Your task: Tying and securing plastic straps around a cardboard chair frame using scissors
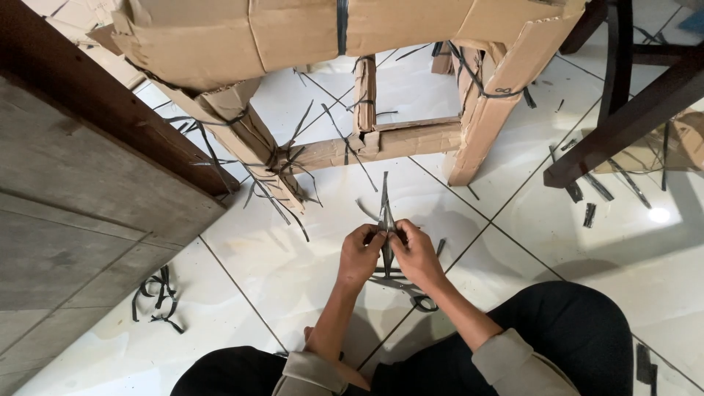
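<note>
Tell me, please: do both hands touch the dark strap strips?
Touching. The head view shows the left hand and right hand pinching the bundle of dark strap strips between their fingertips, with no gap visible.

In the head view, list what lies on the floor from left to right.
Wooden panel → strap scraps → left hand → right hand → dark wooden leg.

Two hands show, the left hand (361,253) and the right hand (415,253). One pair of scissors (411,293) lies on the floor (293,271). One cardboard-wrapped piece of furniture (345,44) shows four wrapped legs. Loose black strap pieces (155,293) are scattered about, too many to count.
</note>
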